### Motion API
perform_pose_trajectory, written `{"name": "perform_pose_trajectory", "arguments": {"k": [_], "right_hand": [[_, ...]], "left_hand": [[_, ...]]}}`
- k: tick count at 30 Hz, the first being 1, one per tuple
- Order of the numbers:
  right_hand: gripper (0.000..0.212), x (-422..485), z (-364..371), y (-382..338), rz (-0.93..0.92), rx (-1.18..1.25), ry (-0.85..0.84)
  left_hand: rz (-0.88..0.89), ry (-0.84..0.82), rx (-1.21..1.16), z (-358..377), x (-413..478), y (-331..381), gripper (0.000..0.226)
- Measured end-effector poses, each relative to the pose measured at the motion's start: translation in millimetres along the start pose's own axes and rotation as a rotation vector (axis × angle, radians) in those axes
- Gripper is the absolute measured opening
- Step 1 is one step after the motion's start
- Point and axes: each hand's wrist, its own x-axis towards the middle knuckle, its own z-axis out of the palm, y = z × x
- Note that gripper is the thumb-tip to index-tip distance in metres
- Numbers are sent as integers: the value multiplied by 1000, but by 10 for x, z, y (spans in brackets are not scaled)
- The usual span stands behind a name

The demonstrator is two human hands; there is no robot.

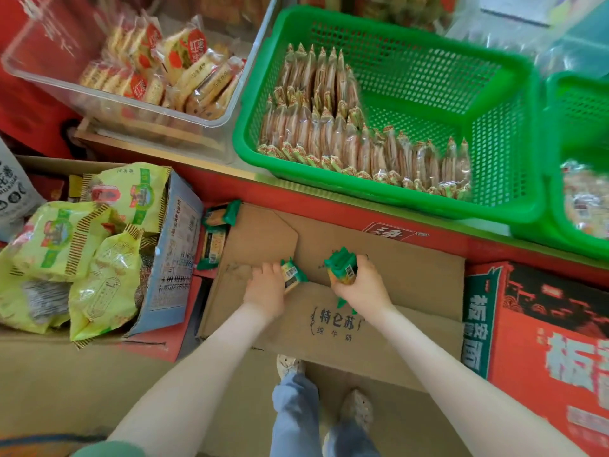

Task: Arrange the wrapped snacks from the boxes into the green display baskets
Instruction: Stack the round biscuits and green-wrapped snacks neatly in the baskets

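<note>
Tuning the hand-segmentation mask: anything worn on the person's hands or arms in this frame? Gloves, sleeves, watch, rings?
Nothing worn that the view shows. The left hand and right hand are bare: no gloves, and no rings visible. Both forearms are uncovered as far up as the frame shows, with no watch, bracelet or sleeve on them. A bit of green fabric at the lower left edge may be clothing, but I cannot tell.
</note>
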Motion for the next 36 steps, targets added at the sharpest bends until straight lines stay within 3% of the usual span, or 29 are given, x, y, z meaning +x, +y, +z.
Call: {"name": "perform_pose_trajectory", "arguments": {"k": [3, 5, 8, 11, 16, 21, 26, 32, 36], "right_hand": [[32, -190, -333, 45, 59, 130, 10], [40, -356, -615, 155, 111, 259, -10], [71, -672, -1134, 411, 109, 404, 8], [37, -1149, -1789, 748, 0, 551, 63], [40, -2187, -3018, 1546, -148, 738, 98], [53, -3356, -4291, 2479, -219, 792, 167], [56, -3880, -5149, 2964, -292, 790, 225], [70, -3906, -6058, 3536, -357, 713, 320], [61, -3606, -6818, 3836, -405, 583, 382]], "left_hand": [[-44, -57, -217, -130, -107, 303, 49], [28, -115, -471, -256, -257, 641, 43], [186, -220, -731, -429, -573, 1336, 49], [289, -304, -903, -455, -886, 2089, 49], [519, -448, -1005, -330, -1651, 3587, 40], [762, -575, -916, -125, -2446, 5219, 50], [854, -501, -757, -158, -2849, 6288, 47], [986, -381, -591, -231, -2859, 7451, 54], [1001, -401, -581, -334, -2611, 8213, 57]]}}
